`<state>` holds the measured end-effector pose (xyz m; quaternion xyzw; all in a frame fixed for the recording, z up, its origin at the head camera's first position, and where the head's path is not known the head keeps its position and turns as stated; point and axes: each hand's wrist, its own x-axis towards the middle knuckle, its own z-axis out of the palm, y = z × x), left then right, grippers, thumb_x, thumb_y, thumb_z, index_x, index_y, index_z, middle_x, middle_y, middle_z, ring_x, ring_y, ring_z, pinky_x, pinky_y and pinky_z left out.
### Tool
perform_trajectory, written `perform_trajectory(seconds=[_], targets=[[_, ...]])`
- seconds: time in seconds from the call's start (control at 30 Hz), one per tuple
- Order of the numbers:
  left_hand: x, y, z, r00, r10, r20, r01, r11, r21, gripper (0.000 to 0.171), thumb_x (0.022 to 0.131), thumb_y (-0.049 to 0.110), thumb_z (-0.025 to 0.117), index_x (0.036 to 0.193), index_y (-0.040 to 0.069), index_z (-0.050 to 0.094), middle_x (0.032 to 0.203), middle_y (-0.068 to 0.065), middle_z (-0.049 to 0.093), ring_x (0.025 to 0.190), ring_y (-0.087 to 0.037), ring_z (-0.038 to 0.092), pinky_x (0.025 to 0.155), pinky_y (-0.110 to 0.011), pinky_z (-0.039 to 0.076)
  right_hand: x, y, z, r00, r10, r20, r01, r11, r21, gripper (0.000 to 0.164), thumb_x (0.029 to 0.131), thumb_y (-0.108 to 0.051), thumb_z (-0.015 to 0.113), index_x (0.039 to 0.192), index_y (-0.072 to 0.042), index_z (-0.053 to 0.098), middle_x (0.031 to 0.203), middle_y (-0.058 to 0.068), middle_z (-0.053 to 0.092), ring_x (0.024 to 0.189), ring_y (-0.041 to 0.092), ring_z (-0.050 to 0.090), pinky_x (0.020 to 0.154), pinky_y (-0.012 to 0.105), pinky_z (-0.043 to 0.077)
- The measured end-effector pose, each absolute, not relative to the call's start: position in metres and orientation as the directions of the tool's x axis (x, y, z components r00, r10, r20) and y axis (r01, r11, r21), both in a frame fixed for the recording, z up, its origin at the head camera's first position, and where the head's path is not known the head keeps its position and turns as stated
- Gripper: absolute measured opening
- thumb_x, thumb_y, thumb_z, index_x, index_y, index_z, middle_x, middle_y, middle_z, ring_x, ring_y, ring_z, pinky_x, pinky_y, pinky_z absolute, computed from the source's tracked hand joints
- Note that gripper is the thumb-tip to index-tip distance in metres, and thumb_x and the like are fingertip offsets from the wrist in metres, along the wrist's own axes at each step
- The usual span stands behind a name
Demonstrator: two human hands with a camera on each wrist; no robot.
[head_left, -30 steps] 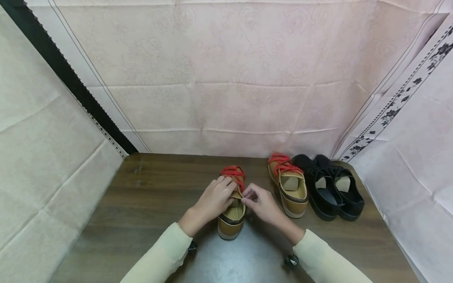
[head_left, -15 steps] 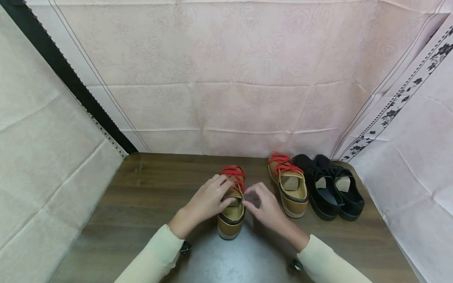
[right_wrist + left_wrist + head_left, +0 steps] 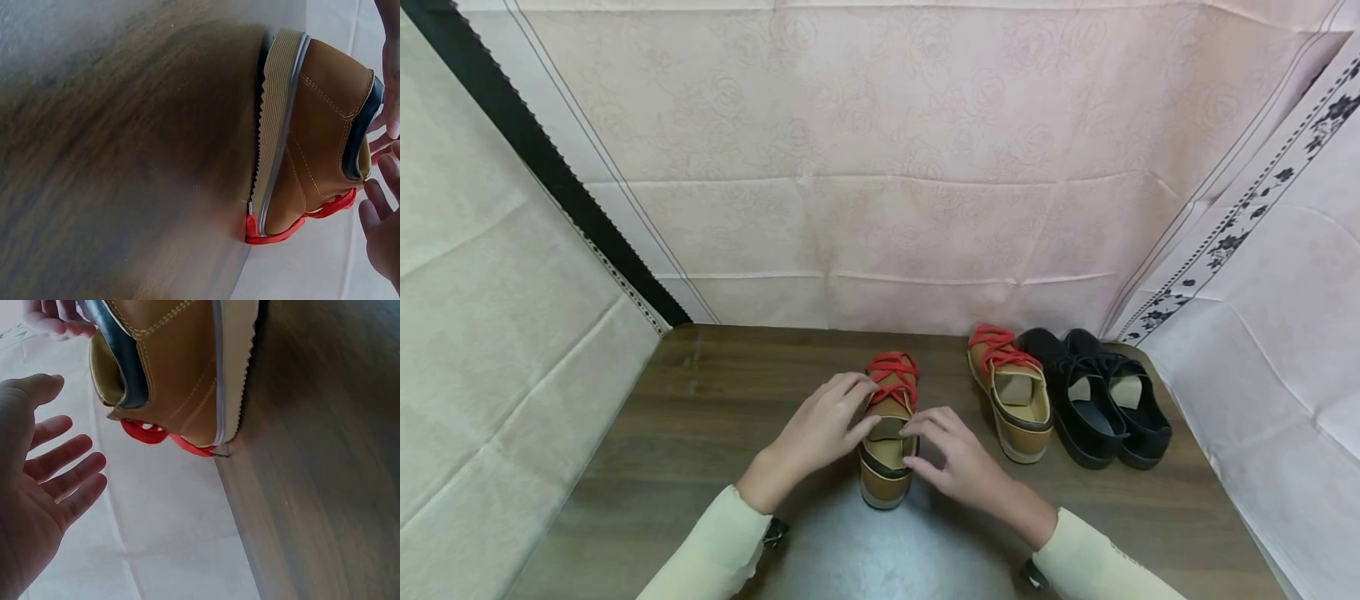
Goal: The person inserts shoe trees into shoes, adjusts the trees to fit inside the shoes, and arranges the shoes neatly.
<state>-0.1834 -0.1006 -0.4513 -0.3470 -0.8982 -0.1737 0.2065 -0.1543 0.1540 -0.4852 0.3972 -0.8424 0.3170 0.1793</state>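
A tan shoe with red laces stands upright on the wooden table, toe facing away from me. My left hand is at its left side, fingers spread and thumb apart, holding nothing. In the left wrist view, that hand shows a bare palm, apart from the shoe. My right hand reaches over the right edge of the opening with loosely bent fingers and nothing between them. Whether its fingertips touch the collar is hard to tell. In the right wrist view, red lace hangs over the front of the shoe.
A matching tan shoe with red laces stands to the right. Beside it sits a pair of black shoes. Patterned cloth hangs behind the wooden table, and more cloth covers both sides.
My left hand has drawn back to the left, off the shoe's tongue area. The right hand's thumb and fingers have parted and shifted slightly down over the opening. The shoe has barely moved.
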Motion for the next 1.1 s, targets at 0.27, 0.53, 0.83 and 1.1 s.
perform_trajectory(seconds=[0.27,0.53,0.83,1.1], targets=[[-0.178,-0.110,-0.456,-0.702,0.538,0.467,0.672,0.718,0.183,0.047,0.093,0.032,0.078,0.131,0.008,0.066,0.130,-0.009,0.067,0.122,-0.025,0.064,0.102,-0.042,0.055,-0.150,0.149,-0.486,-0.539,-0.603,0.589,-0.841,0.430,-0.330,0.034,0.084,-0.018,0.086,0.114,-0.014,0.070,0.119,0.000,0.066,0.115,0.017,0.060,0.097,0.032,0.054],[-0.170,-0.113,-0.459,-0.679,0.555,0.480,0.699,0.690,0.191,0.046,0.095,0.034,0.076,0.132,0.008,0.066,0.133,-0.010,0.066,0.124,-0.025,0.063,0.103,-0.041,0.055,-0.147,0.148,-0.490,-0.523,-0.615,0.590,-0.851,0.415,-0.322,0.030,0.090,-0.026,0.082,0.115,-0.015,0.069,0.121,-0.001,0.065,0.115,0.015,0.059,0.096,0.029,0.053],[-0.155,-0.112,-0.459,-0.594,0.616,0.517,0.775,0.610,0.163,0.044,0.094,0.032,0.075,0.130,0.007,0.067,0.129,-0.008,0.066,0.121,-0.022,0.063,0.101,-0.038,0.056,-0.144,0.156,-0.487,-0.550,-0.611,0.569,-0.834,0.439,-0.334,0.033,0.090,-0.025,0.082,0.118,-0.014,0.069,0.127,0.003,0.064,0.121,0.018,0.058,0.101,0.030,0.051],[-0.145,-0.103,-0.468,-0.470,0.655,0.592,0.849,0.519,0.099,0.041,0.087,0.027,0.083,0.120,0.006,0.069,0.119,-0.007,0.069,0.113,-0.019,0.065,0.096,-0.035,0.057,-0.140,0.172,-0.486,-0.581,-0.612,0.537,-0.812,0.477,-0.336,0.037,0.087,-0.023,0.083,0.120,-0.012,0.070,0.130,0.005,0.063,0.124,0.019,0.057,0.101,0.034,0.050]])
